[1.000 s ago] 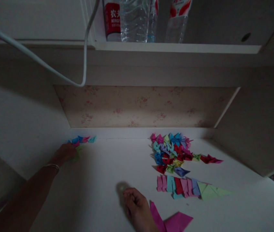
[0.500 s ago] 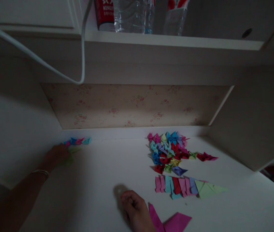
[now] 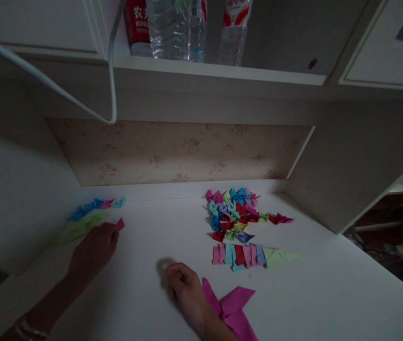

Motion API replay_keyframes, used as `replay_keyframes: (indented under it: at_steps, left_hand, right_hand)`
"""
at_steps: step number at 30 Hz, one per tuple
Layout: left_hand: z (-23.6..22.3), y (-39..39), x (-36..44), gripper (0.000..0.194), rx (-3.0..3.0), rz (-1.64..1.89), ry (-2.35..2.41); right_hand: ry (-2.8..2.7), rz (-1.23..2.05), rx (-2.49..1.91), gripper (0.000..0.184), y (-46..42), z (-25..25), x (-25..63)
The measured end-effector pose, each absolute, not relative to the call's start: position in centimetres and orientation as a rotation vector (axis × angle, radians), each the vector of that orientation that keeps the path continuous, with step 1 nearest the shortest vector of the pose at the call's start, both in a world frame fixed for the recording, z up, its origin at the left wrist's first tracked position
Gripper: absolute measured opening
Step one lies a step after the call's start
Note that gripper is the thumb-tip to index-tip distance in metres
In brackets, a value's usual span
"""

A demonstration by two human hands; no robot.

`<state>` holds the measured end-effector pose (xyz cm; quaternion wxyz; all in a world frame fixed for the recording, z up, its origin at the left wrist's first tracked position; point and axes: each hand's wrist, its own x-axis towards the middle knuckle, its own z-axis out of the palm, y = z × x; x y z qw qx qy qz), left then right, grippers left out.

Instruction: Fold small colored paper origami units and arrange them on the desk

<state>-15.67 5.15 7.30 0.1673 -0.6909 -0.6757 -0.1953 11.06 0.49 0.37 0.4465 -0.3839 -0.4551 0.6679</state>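
Pink paper piece (image 3: 120,224): found pinched by one end in left hand (image 3: 102,241), presumably to avoid crushing; noted right hand (image 3: 187,286) loosely curled beside magenta paper (image 3: 237,301), could not tell whether empty.

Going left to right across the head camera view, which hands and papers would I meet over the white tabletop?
Left hand, small pink paper piece, right hand, large magenta folded paper, pale green pointed paper. Overlapping ones are left out.
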Motion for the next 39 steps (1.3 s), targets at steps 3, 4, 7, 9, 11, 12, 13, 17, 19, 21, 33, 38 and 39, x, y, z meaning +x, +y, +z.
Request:
replay_keyframes:
  at_steps: [3,4,7,9,11,12,13,17,19,21,33,38,39]
  left_hand:
    - [6.8,3.0,-11.6,0.021,-1.996,-0.602,-1.815]
    - [6.6,2.4,-10.3,0.019,-2.029,-0.666,-1.792]
    - [6.1,0.6,-6.8,0.016,-2.201,-0.885,-1.742]
    - [5.8,-0.4,-4.7,0.016,-2.329,-0.983,-1.736]
    - [5.5,-1.3,-3.0,0.016,-2.444,-1.032,-1.736]
    - [5.4,-1.7,-2.2,0.017,-2.488,-1.045,-1.741]
    - [5.3,-1.9,-1.6,0.017,-2.516,-1.055,-1.754]
    - [4.7,-2.4,-0.1,0.020,-2.551,-1.131,-1.813]
    - [4.2,-2.4,0.1,0.020,-2.540,-1.234,-1.826]
    - [3.7,-2.4,0.0,0.018,-2.496,-1.379,-1.841]
    - [2.6,-1.8,-1.0,0.036,-2.054,-2.076,-2.410]
    - [3.2,-1.9,-0.5,0.038,-2.220,-2.007,-2.444]
    - [3.2,-1.9,-0.4,0.039,-2.214,-2.007,-2.444]
  right_hand:
    - [-1.060,1.667,-0.933,0.025,0.6,0.5,11.1]
    - [-1.030,1.675,-0.918,0.026,0.6,0.5,11.2]
    - [-0.911,1.713,-0.836,0.030,0.7,0.6,11.4]
    - [-0.848,1.740,-0.777,0.038,0.8,0.8,11.5]
    - [-0.820,1.770,-0.735,0.048,0.8,1.0,11.7]
    - [-0.824,1.788,-0.725,0.050,0.7,1.2,11.8]
    - [-0.836,1.804,-0.719,0.050,0.7,1.4,11.9]
    - [-0.889,1.776,-0.704,0.028,0.4,2.1,12.0]
    - [-0.889,1.750,-0.701,0.023,0.3,2.2,12.0]
    - [-0.875,1.757,-0.706,0.025,0.3,2.2,12.0]
    - [-0.582,1.812,-0.658,0.035,0.8,2.3,13.3]
    - [-0.625,1.836,-0.636,0.037,0.6,2.1,13.1]
    - [-0.632,1.830,-0.636,0.037,0.6,2.0,13.1]
